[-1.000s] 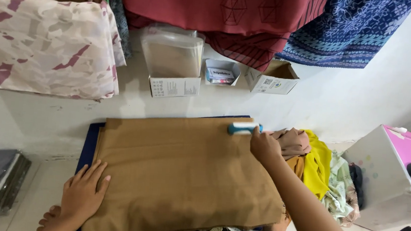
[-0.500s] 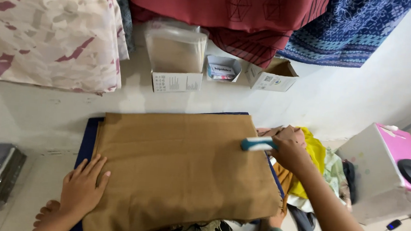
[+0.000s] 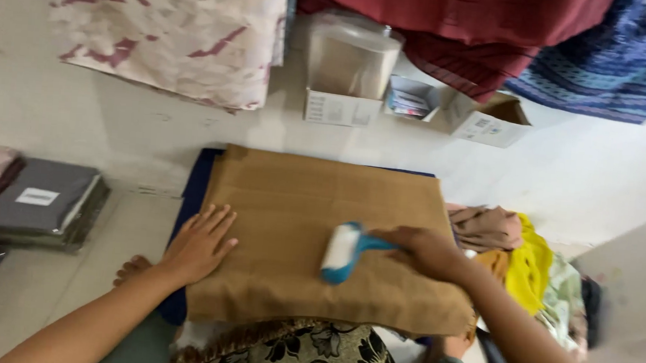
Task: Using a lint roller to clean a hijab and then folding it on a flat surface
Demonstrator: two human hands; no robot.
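Both hands work: right hand [image 3: 429,253] has dragged the gripped lint roller [image 3: 342,252] nearer; left hand [image 3: 199,242] stays flat.

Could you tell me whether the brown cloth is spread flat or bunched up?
Spread flat: the brown cloth lies smooth under the left hand and roller.

The lint roller [image 3: 342,252] is smeared with blur, and the brown cloth [image 3: 319,235] hides most of the blue mat [image 3: 193,194].
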